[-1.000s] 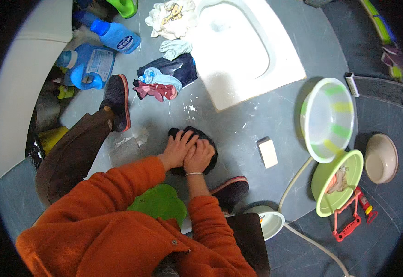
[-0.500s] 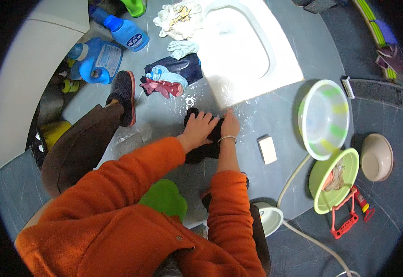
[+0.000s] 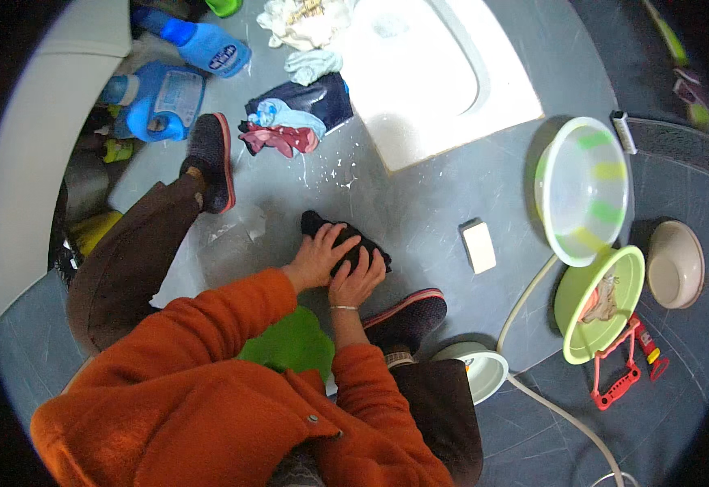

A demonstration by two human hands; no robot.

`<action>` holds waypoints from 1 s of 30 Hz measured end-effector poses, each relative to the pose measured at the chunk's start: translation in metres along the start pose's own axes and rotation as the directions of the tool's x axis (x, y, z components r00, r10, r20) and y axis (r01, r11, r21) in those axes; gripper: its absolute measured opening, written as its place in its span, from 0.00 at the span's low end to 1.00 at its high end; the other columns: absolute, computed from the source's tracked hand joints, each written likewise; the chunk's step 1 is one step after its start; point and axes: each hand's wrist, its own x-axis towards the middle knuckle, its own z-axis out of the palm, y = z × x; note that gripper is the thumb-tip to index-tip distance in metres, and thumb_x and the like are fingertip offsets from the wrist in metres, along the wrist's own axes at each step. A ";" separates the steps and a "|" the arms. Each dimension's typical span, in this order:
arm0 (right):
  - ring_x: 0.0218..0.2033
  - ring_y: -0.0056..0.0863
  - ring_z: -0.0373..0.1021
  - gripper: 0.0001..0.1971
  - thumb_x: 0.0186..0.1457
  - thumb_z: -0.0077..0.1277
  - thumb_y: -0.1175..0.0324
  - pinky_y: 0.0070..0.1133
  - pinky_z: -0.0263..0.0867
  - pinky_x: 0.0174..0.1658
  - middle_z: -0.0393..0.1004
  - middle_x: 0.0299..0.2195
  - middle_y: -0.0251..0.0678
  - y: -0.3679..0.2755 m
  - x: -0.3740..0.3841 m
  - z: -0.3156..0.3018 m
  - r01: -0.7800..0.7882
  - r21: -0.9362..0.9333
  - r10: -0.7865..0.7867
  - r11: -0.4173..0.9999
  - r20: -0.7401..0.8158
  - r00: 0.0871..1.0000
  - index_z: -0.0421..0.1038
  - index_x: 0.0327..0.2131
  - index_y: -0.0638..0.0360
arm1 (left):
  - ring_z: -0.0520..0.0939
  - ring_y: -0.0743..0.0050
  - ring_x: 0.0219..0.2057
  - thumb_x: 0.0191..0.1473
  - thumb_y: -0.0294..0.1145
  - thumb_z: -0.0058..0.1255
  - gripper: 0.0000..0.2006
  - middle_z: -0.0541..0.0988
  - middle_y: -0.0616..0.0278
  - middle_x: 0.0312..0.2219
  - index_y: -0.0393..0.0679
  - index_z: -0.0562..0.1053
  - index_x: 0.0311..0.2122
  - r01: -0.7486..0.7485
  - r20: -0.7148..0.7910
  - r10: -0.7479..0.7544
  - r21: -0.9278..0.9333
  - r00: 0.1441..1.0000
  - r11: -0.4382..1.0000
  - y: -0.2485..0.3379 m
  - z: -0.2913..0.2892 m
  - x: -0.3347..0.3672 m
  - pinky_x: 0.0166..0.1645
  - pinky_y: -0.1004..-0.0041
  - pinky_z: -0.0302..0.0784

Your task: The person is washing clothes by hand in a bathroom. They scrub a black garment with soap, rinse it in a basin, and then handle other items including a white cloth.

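- Bearing down from above, the left hand (image 3: pixel 318 256) and the right hand (image 3: pixel 358 280) lie close together on a bunched black cloth (image 3: pixel 314 221) on the grey floor, between the two shoes, nearer the right shoe (image 3: pixel 413 319).
- Fingers of both hands are slightly spread and curved over the fabric; whether the thumbs pinch it underneath is hidden, so I cannot tell.
- With a grip that may only press, the cloth could skid out from under the palms, mainly if the floor is slick.
- Shiny wet splashes (image 3: pixel 340 172) beyond the cloth suggest such slickness; a hard forward shove might carry the cloth into them.
- Further along lie the dark blue cloth (image 3: pixel 326 99) and the red patterned cloth (image 3: pixel 289 142); overreaching could bump these and tangle the items.
- The squat toilet pan (image 3: pixel 395 158) is also ahead, and a slip that way might drag the cloth onto its edge.
- A pale block (image 3: pixel 478 247), perhaps soap, sits loose to the right; a stray elbow or a shifted right foot could knock it away.
- Leaning far forward between wide-set feet could cost balance, should the right shoe or the left shoe (image 3: pixel 210 162) slide.
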 end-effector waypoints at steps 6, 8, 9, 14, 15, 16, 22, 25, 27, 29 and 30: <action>0.36 0.48 0.61 0.14 0.53 0.37 0.62 0.38 0.58 0.40 0.67 0.33 0.48 0.028 0.047 0.021 -0.069 -0.043 0.074 0.997 0.148 0.986 0.68 0.34 0.60 | 0.63 0.47 0.50 0.30 0.50 0.63 0.42 0.62 0.51 0.45 0.53 0.60 0.54 0.122 0.101 -0.101 -0.225 0.990 0.967 -0.008 -0.012 0.029 0.45 0.47 0.63; 0.32 0.50 0.63 0.13 0.53 0.37 0.61 0.38 0.60 0.37 0.67 0.30 0.49 0.035 0.073 0.021 -0.171 -0.051 0.179 0.984 0.261 0.949 0.68 0.32 0.60 | 0.69 0.49 0.46 0.29 0.53 0.62 0.41 0.66 0.51 0.41 0.52 0.61 0.53 0.177 0.101 -0.159 -0.219 0.982 0.959 -0.006 -0.016 0.045 0.42 0.53 0.67; 0.31 0.52 0.65 0.14 0.52 0.37 0.61 0.38 0.62 0.35 0.69 0.29 0.49 0.039 0.085 0.022 -0.135 -0.095 0.160 0.986 0.345 0.925 0.67 0.30 0.62 | 0.70 0.49 0.45 0.29 0.53 0.62 0.41 0.66 0.51 0.41 0.52 0.62 0.53 0.199 0.114 -0.177 -0.233 0.978 0.952 -0.004 -0.019 0.052 0.41 0.54 0.68; 0.38 0.48 0.66 0.16 0.54 0.36 0.58 0.36 0.63 0.42 0.69 0.34 0.45 0.041 0.134 0.024 -0.080 -0.299 0.277 0.951 0.705 0.653 0.70 0.37 0.57 | 0.72 0.50 0.44 0.30 0.52 0.63 0.40 0.68 0.51 0.42 0.51 0.63 0.52 0.332 0.179 -0.297 -0.215 0.938 0.918 0.005 -0.031 0.072 0.42 0.57 0.71; 0.40 0.46 0.66 0.17 0.55 0.36 0.57 0.35 0.63 0.44 0.69 0.36 0.44 0.037 0.155 0.016 0.002 -0.351 0.303 0.936 0.811 0.500 0.70 0.38 0.55 | 0.72 0.50 0.45 0.30 0.51 0.62 0.40 0.68 0.51 0.43 0.51 0.63 0.52 0.370 0.222 -0.325 -0.205 0.919 0.906 0.006 -0.035 0.076 0.43 0.56 0.71; 0.43 0.44 0.65 0.17 0.55 0.37 0.55 0.35 0.63 0.45 0.68 0.40 0.42 0.034 0.169 0.001 0.149 -0.373 0.239 0.916 0.805 0.542 0.70 0.40 0.53 | 0.72 0.50 0.46 0.30 0.51 0.62 0.39 0.68 0.51 0.44 0.51 0.63 0.52 0.406 0.268 -0.350 -0.192 0.897 0.893 0.009 -0.040 0.077 0.45 0.56 0.71; 0.56 0.37 0.52 0.21 0.52 0.43 0.50 0.43 0.54 0.52 0.53 0.56 0.34 0.080 0.223 -0.090 0.470 -0.595 0.105 0.652 0.685 0.721 0.65 0.49 0.41 | 0.70 0.52 0.49 0.28 0.50 0.63 0.40 0.67 0.52 0.45 0.55 0.63 0.52 0.464 0.236 -0.405 -0.311 0.883 0.830 0.009 -0.044 0.073 0.47 0.54 0.69; 0.57 0.37 0.50 0.22 0.51 0.47 0.54 0.43 0.53 0.53 0.50 0.57 0.35 0.119 0.221 -0.117 0.310 -0.700 0.341 0.643 0.624 0.703 0.62 0.50 0.42 | 0.70 0.52 0.48 0.28 0.51 0.63 0.40 0.67 0.53 0.44 0.55 0.64 0.52 0.467 0.215 -0.418 -0.285 0.882 0.837 0.005 -0.041 0.071 0.46 0.56 0.70; 0.57 0.38 0.51 0.24 0.49 0.50 0.55 0.42 0.54 0.54 0.47 0.59 0.36 0.180 0.207 -0.124 0.145 -0.724 0.480 0.675 0.579 0.659 0.60 0.51 0.42 | 0.70 0.51 0.48 0.28 0.51 0.63 0.40 0.67 0.52 0.44 0.55 0.64 0.52 0.461 0.243 -0.403 -0.281 0.883 0.841 0.007 -0.047 0.074 0.46 0.57 0.70; 0.56 0.41 0.53 0.28 0.47 0.52 0.56 0.40 0.54 0.54 0.49 0.58 0.38 0.184 0.196 -0.146 0.192 -0.793 0.546 0.579 0.551 0.631 0.59 0.52 0.48 | 0.71 0.50 0.47 0.27 0.51 0.63 0.41 0.67 0.52 0.44 0.55 0.63 0.53 0.466 0.260 -0.401 -0.279 0.878 0.840 0.009 -0.043 0.071 0.46 0.58 0.70; 0.54 0.44 0.55 0.28 0.46 0.53 0.59 0.40 0.54 0.54 0.50 0.57 0.43 0.180 0.196 -0.156 0.201 -0.816 0.547 0.542 0.525 0.652 0.59 0.52 0.53 | 0.71 0.49 0.46 0.27 0.51 0.63 0.41 0.67 0.51 0.44 0.55 0.63 0.53 0.459 0.251 -0.397 -0.280 0.883 0.843 0.008 -0.041 0.072 0.47 0.58 0.70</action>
